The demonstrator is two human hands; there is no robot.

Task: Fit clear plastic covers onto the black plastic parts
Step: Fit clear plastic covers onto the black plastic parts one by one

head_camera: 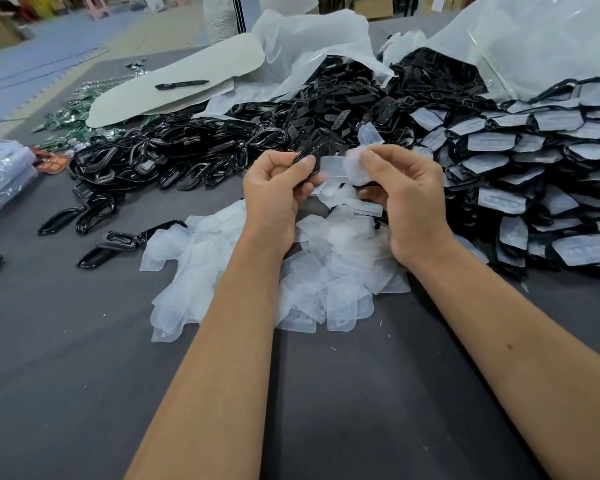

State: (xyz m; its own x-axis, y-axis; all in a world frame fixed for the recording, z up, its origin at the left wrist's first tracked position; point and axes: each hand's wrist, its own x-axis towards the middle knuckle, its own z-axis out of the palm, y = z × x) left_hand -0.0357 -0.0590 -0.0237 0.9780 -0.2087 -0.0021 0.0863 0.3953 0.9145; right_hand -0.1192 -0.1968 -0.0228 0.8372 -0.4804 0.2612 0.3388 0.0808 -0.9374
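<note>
**Both hands raised mid-tabletop, part and cover between them**

Forearms reach in from the near edge, hands held above the tabletop [84,358]. Left hand [274,192]: fingers curled, thumb-and-finger grip pinching a black plastic part [303,157]. Right hand [402,199]: grip pinching a clear cover [355,168], which touches the part. Loose clear covers [329,292] are heaped beneath the wrists. Bare black parts [194,157] lie toward the far left; covered parts [520,174] are stacked along the right edge.

Head view, down over hands [343,195]
</note>
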